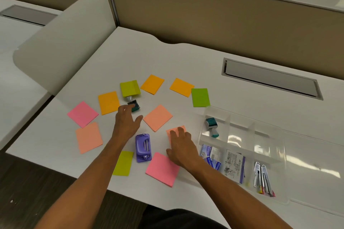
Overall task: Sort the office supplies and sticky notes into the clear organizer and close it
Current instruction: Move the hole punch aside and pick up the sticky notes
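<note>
Several sticky-note pads in pink, orange, peach and green lie scattered on the white desk [167, 61]. My left hand [126, 122] is spread open, its fingertips touching a small teal stamp [134, 105] that lies partly under a yellow-green pad [130, 88]. My right hand [181, 147] rests flat with fingers apart on a peach pad [176, 129], beside a pink pad [162, 168]. A purple hole punch [143, 147] lies between my hands. The clear organizer [268, 135] stands open at the right and holds another teal stamp [212, 126], staple boxes [211, 156], a leaflet [235, 165] and metal clips [262, 178].
A cable tray slot [270, 78] is set into the desk at the back right. A rounded white divider panel [61, 42] rises at the left, with a beige partition wall [204, 15] behind the desk. The desk's front edge runs just below my forearms.
</note>
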`<action>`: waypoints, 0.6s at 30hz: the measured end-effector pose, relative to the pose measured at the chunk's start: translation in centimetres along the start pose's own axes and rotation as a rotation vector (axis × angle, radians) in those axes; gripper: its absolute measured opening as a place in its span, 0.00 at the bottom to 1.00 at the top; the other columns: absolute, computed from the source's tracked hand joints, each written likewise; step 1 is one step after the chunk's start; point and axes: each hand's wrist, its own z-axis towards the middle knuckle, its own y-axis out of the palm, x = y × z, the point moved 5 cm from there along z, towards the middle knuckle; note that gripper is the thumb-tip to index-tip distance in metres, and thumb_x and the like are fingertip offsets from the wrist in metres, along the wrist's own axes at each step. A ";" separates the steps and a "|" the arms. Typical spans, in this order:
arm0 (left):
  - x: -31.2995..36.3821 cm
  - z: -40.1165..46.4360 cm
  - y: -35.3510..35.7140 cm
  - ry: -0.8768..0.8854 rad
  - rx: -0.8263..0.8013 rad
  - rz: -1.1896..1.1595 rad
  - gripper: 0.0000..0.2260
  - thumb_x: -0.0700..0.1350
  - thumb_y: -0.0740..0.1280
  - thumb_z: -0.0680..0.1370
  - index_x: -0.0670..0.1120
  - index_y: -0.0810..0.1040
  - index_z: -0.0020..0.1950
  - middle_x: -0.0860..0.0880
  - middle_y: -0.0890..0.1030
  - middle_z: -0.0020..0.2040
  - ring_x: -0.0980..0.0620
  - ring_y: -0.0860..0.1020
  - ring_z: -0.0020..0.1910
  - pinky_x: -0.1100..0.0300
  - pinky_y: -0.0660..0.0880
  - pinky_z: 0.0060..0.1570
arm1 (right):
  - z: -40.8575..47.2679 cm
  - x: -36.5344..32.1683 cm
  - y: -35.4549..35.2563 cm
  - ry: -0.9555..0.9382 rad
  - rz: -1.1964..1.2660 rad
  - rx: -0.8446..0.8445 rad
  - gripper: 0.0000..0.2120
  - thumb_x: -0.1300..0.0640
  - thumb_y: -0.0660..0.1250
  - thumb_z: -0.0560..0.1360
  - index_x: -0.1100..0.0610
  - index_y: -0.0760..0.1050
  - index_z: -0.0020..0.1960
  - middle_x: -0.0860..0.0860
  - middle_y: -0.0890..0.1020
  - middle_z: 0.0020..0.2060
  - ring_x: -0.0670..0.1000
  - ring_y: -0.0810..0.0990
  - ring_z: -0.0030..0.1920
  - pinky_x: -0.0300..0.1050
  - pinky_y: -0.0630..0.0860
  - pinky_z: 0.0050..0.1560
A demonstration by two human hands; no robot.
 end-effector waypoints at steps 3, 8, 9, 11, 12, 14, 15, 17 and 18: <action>0.4 2.1 0.7 0.034 -0.045 0.087 0.27 0.49 0.69 0.76 0.44 0.67 0.73 0.41 0.61 0.74 0.39 0.62 0.71 0.46 0.64 0.68 | 0.5 0.1 0.6 0.047 -0.061 0.019 0.33 0.50 0.67 0.77 0.54 0.54 0.75 0.59 0.53 0.76 0.66 0.57 0.73 0.59 0.68 0.68; 0.3 4.2 1.7 0.049 -0.074 0.167 0.24 0.43 0.70 0.76 0.42 0.69 0.70 0.41 0.64 0.72 0.37 0.66 0.68 0.46 0.66 0.67 | 1.4 0.3 0.5 0.079 -0.077 0.022 0.36 0.48 0.69 0.75 0.56 0.54 0.76 0.60 0.58 0.73 0.64 0.64 0.67 0.54 0.71 0.62; 0.3 4.4 1.8 0.043 -0.064 0.169 0.23 0.41 0.70 0.75 0.41 0.69 0.69 0.41 0.65 0.71 0.37 0.67 0.66 0.46 0.67 0.65 | 1.6 0.4 0.4 0.084 -0.075 0.026 0.36 0.48 0.69 0.75 0.55 0.54 0.76 0.60 0.59 0.72 0.63 0.65 0.66 0.54 0.72 0.61; 0.5 4.5 1.8 0.026 -0.033 0.172 0.24 0.40 0.71 0.74 0.41 0.70 0.69 0.40 0.66 0.69 0.37 0.69 0.63 0.46 0.70 0.63 | 1.9 0.6 0.5 0.107 -0.056 0.020 0.37 0.48 0.70 0.74 0.54 0.54 0.75 0.59 0.60 0.72 0.63 0.65 0.66 0.54 0.72 0.61; 0.5 4.4 1.8 0.015 -0.023 0.173 0.25 0.40 0.72 0.73 0.41 0.70 0.68 0.40 0.67 0.67 0.37 0.69 0.63 0.46 0.71 0.62 | 2.0 0.7 0.5 0.122 -0.045 0.012 0.38 0.48 0.71 0.74 0.53 0.54 0.76 0.59 0.60 0.72 0.63 0.64 0.66 0.55 0.71 0.62; 0.3 4.4 1.9 -0.002 -0.018 0.147 0.25 0.40 0.74 0.72 0.41 0.71 0.67 0.39 0.67 0.65 0.38 0.70 0.62 0.47 0.73 0.62 | 2.1 0.8 0.5 0.148 -0.031 -0.002 0.40 0.48 0.72 0.73 0.52 0.52 0.76 0.59 0.58 0.73 0.64 0.64 0.67 0.57 0.71 0.62; 0.2 4.3 1.9 -0.001 -0.018 0.126 0.25 0.40 0.75 0.71 0.41 0.72 0.66 0.40 0.67 0.64 0.39 0.71 0.61 0.47 0.74 0.62 | 2.1 0.7 0.4 0.159 -0.028 -0.008 0.41 0.48 0.73 0.73 0.52 0.52 0.76 0.60 0.57 0.73 0.65 0.64 0.67 0.58 0.71 0.62; 0.2 4.0 1.8 0.006 -0.007 0.088 0.23 0.39 0.75 0.70 0.41 0.74 0.64 0.41 0.66 0.63 0.41 0.73 0.59 0.49 0.75 0.61 | 2.3 0.8 0.4 0.178 -0.012 -0.025 0.43 0.49 0.73 0.72 0.51 0.49 0.77 0.62 0.54 0.74 0.66 0.64 0.67 0.59 0.71 0.62; 0.4 3.9 1.7 0.006 0.000 0.074 0.23 0.38 0.76 0.70 0.41 0.74 0.63 0.41 0.65 0.63 0.41 0.74 0.58 0.50 0.75 0.61 | 2.3 0.7 0.4 0.182 0.000 -0.038 0.44 0.50 0.73 0.73 0.50 0.48 0.78 0.63 0.53 0.74 0.66 0.65 0.67 0.59 0.72 0.62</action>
